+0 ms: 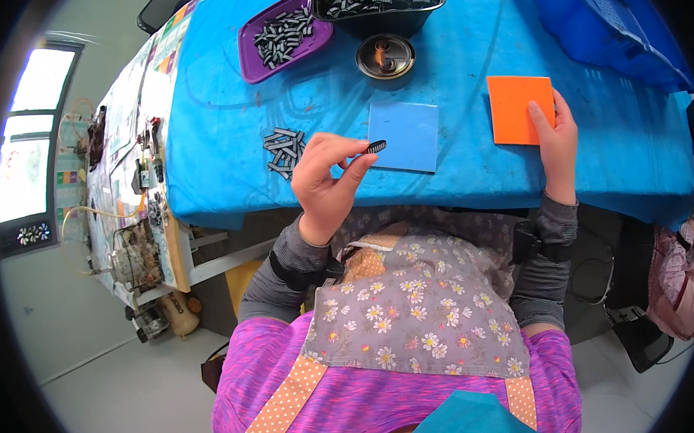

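My left hand is raised over the near table edge, thumb and forefinger pinching a small black-and-white striped strip. Beneath and beside that hand lies a loose pile of similar grey-and-black strips, partly covered by it. A flat blue square rests on the table just behind the pinched strip. On the right, my right hand grips an orange square by its right edge, the thumb on top and the other fingers mostly hidden behind it.
A round metal burner with a small flame stands behind the blue square. Farther back are a purple tray and a black bin, both holding many strips. A blue crate occupies the far right. Cluttered worktop lies to the left.
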Motion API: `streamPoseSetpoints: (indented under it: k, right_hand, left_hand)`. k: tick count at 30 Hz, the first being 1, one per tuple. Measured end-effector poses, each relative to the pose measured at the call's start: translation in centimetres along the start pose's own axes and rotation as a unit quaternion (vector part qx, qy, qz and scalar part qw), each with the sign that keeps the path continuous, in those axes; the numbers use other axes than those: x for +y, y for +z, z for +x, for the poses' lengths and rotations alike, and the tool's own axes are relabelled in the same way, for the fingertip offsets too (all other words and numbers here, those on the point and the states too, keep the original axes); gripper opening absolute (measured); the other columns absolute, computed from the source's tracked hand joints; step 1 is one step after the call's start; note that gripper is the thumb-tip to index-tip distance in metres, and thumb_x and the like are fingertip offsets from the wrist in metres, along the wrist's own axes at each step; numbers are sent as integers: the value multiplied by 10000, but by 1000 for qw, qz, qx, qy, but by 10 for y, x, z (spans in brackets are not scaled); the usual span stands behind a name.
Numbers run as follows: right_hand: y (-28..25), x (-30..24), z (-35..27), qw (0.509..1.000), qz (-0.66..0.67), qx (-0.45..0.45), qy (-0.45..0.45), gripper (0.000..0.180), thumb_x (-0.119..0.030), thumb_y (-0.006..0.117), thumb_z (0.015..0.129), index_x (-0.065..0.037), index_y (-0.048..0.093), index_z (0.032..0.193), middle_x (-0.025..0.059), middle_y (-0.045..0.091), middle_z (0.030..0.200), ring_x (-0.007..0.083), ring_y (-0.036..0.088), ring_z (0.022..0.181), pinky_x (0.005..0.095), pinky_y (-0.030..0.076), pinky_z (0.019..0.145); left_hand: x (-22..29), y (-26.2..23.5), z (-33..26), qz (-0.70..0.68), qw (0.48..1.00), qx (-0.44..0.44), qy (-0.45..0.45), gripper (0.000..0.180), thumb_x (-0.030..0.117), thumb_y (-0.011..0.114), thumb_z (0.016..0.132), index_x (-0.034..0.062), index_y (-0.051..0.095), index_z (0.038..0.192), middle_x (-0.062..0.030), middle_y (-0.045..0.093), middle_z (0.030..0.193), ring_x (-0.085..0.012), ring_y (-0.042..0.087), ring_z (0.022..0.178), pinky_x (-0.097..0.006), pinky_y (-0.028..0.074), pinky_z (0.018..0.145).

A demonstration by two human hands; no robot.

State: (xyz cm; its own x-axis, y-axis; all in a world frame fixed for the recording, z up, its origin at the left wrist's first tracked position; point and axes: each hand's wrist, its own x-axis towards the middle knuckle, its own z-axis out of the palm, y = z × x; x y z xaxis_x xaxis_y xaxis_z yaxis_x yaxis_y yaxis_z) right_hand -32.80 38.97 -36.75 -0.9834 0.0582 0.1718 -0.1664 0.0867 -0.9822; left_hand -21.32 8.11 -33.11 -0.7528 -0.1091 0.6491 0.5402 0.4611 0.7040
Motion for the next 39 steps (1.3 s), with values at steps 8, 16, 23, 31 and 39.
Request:
streamPoseSetpoints:
  k: [8, 16, 23, 31, 39]
  right_hand:
    - [26, -33, -26, 992, 109, -28, 47, 378, -120, 609, 892, 53, 517, 1215, 96, 642, 1020, 121, 618, 901, 247, 493, 781]
    - [106, -53, -66, 993, 31, -114, 10, 418, -156, 640, 843, 19, 516, 1202, 174, 671, 925, 234, 673, 822, 322, 519, 702]
    - [120, -56, -69, 966, -194, -169, -40, 389, -216, 619, 837, -9, 534, 1154, 256, 633, 870, 404, 619, 789, 441, 504, 652]
    - [70, -38, -46, 982, -173, -69, -4, 403, -180, 640, 829, 21, 555, 1168, 211, 664, 943, 284, 666, 863, 357, 511, 736]
    - [33, -32, -45, 992, -93, -38, 82, 373, -120, 626, 858, 35, 549, 1188, 106, 653, 982, 138, 617, 883, 263, 484, 766]
  left_hand:
    - [0, 4, -1, -18, 1000, -3, -14, 203, -46, 746, 703, 47, 676, 869, -47, 674, 813, -152, 558, 708, -240, 419, 539]
    - [2, 3, 1, 146, 985, -65, 65, 214, -45, 738, 671, 49, 678, 853, -48, 679, 809, -198, 589, 715, -305, 452, 637]
    - [-4, -14, -12, 184, 980, -76, 9, 185, -44, 723, 688, 38, 673, 847, -52, 670, 775, -200, 575, 695, -293, 447, 614]
    - [8, -51, -5, 9, 979, 77, -189, 133, -30, 695, 791, 7, 662, 914, -26, 628, 823, -61, 521, 687, -198, 406, 604]
    - [20, -55, 4, -204, 936, 122, -259, 149, -3, 676, 826, -20, 640, 969, -24, 622, 830, -69, 536, 730, -213, 435, 659]
